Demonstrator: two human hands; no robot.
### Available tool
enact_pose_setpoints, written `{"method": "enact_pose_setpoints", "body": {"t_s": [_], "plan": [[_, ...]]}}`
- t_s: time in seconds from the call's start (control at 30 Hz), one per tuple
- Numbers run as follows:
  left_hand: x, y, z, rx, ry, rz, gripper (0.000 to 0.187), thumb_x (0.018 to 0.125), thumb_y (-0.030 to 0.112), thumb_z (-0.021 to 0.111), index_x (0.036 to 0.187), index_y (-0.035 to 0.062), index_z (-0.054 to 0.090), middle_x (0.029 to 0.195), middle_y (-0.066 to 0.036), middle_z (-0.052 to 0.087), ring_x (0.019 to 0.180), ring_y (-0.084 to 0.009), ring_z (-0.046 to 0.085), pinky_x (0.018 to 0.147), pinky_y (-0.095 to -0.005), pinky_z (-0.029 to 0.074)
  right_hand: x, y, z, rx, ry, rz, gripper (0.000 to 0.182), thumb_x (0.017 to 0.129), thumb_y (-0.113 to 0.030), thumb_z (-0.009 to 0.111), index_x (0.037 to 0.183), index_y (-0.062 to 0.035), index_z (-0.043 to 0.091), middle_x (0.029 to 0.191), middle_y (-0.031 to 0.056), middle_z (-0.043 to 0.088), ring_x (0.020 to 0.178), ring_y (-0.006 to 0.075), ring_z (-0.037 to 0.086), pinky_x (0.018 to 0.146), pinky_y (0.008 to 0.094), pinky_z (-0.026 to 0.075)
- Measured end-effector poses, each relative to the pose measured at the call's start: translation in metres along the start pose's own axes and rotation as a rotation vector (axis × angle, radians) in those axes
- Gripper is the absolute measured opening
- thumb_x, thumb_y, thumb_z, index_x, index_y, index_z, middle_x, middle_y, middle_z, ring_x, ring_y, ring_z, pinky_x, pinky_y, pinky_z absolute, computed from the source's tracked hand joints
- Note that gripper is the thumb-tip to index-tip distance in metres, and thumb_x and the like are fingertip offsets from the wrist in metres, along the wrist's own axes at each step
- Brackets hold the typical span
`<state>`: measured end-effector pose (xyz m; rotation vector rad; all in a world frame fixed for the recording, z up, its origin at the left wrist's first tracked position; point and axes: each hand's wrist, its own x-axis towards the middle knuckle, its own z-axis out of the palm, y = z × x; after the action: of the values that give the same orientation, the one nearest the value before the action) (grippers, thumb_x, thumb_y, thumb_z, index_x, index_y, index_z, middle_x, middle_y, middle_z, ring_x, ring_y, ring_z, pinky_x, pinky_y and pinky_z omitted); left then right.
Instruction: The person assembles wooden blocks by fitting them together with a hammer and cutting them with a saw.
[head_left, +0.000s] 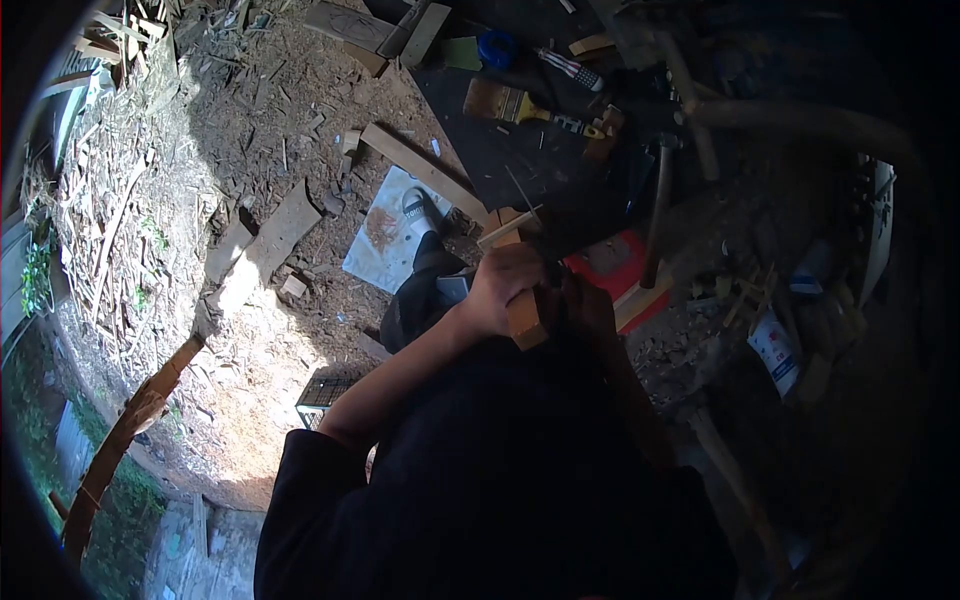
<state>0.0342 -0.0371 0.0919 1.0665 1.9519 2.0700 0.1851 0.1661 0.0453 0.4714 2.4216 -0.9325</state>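
My left hand (pixel 505 280) is closed around a wooden block (pixel 528 322) held close to my body, its pale brown end sticking out below the fingers. Against the block's right side, in deep shadow, my right hand (pixel 590 305) has its fingers curled in; what they hold is hidden. Just beyond my left hand a thin wooden strip (pixel 508 228) lies across another piece of wood. A thin, dark, rod-like piece (pixel 520 188) slants up from there; its kind I cannot make out.
A hammer (pixel 658 205) leans by a red tray (pixel 612 262) on the right. A paintbrush (pixel 505 102) and blue tape roll (pixel 496 48) lie on a dark surface ahead. My sandalled foot (pixel 418 210) rests on a pale board (pixel 375 245). Wood scraps and shavings cover the ground.
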Motion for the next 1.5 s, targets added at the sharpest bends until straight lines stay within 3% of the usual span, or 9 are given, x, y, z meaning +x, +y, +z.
{"method": "enact_pose_setpoints", "body": {"t_s": [0.17,0.37,0.6,0.77,1.0,1.1,1.3,1.4,1.5], "plan": [[-0.006,-0.003,-0.001,0.016,-0.035,-0.030,0.026,0.074,0.023,0.080,0.082,0.0043,0.065,0.083,-0.013,0.068,0.078,-0.0363,0.069,0.071,-0.0423,0.054,-0.009,0.015,0.016,-0.193,0.099,-0.109,0.042,0.111,-0.033,0.050,0.141,-0.0078,0.066,0.118,0.0248,0.074,0.103,0.0425,0.073,0.088,0.0507,0.057],[-0.004,0.001,0.009,0.049,0.100,0.065,0.017,0.077,-0.001,0.070,0.073,0.0074,0.056,0.070,-0.009,0.058,0.063,-0.0307,0.062,0.059,-0.0389,0.048,-0.004,0.013,0.013,-0.315,0.210,-0.221,0.035,0.113,-0.026,0.049,0.129,-0.0020,0.069,0.111,0.0230,0.074,0.094,0.0390,0.074,0.080,0.0468,0.058],[-0.005,0.002,0.011,0.078,0.080,0.089,0.015,0.075,-0.002,0.069,0.073,0.0066,0.057,0.070,-0.009,0.058,0.061,-0.0286,0.062,0.055,-0.0380,0.047,-0.026,0.028,0.017,-0.311,0.199,-0.140,0.034,0.111,-0.031,0.054,0.106,-0.0012,0.069,0.091,0.0233,0.072,0.080,0.0406,0.072,0.069,0.0497,0.056],[-0.018,0.003,0.012,0.105,0.049,0.008,0.016,0.075,0.011,0.077,0.077,0.0052,0.063,0.076,-0.011,0.064,0.071,-0.0320,0.066,0.065,-0.0415,0.052,-0.024,0.032,0.014,-0.210,0.256,-0.190,0.035,0.110,-0.033,0.055,0.104,-0.0021,0.069,0.083,0.0232,0.070,0.077,0.0440,0.071,0.067,0.0527,0.055],[-0.018,0.003,0.017,0.073,0.046,0.019,0.014,0.074,0.008,0.075,0.075,0.0060,0.061,0.074,-0.009,0.061,0.067,-0.0303,0.064,0.062,-0.0401,0.050,-0.001,-0.005,0.004,-0.145,0.227,-0.083,0.031,0.110,-0.032,0.056,0.100,-0.0049,0.067,0.080,0.0218,0.070,0.075,0.0440,0.071,0.064,0.0515,0.055],[-0.007,0.004,0.012,0.083,0.091,0.060,0.017,0.075,-0.001,0.070,0.070,0.0066,0.056,0.069,-0.009,0.055,0.061,-0.0282,0.061,0.057,-0.0382,0.047,-0.028,0.068,0.026,-0.249,0.302,-0.174,0.031,0.110,-0.032,0.055,0.099,-0.0052,0.066,0.080,0.0226,0.070,0.076,0.0440,0.071,0.064,0.0516,0.054],[-0.016,0.007,0.014,0.112,0.038,-0.020,0.017,0.071,0.012,0.079,0.078,0.0058,0.065,0.077,-0.009,0.065,0.072,-0.0301,0.066,0.066,-0.0406,0.052,0.001,0.007,0.005,-0.202,0.233,-0.127,0.031,0.111,-0.032,0.054,0.102,-0.0051,0.067,0.082,0.0230,0.071,0.078,0.0443,0.071,0.066,0.0524,0.055],[-0.010,0.005,0.010,0.103,0.083,-0.013,0.017,0.071,0.012,0.079,0.078,0.0058,0.065,0.076,-0.009,0.064,0.071,-0.0299,0.066,0.066,-0.0407,0.052,-0.019,0.072,0.026,-0.141,0.245,-0.108,0.032,0.111,-0.033,0.053,0.106,-0.0051,0.068,0.082,0.0233,0.071,0.078,0.0448,0.071,0.067,0.0539,0.055],[-0.012,0.005,0.012,0.081,0.100,-0.025,0.014,0.073,0.007,0.075,0.075,0.0062,0.061,0.073,-0.009,0.060,0.067,-0.0291,0.063,0.062,-0.0396,0.050,0.019,-0.003,0.005,-0.158,0.212,-0.081,0.033,0.111,-0.034,0.053,0.107,-0.0047,0.069,0.083,0.0238,0.072,0.077,0.0454,0.071,0.066,0.0548,0.055]]}}
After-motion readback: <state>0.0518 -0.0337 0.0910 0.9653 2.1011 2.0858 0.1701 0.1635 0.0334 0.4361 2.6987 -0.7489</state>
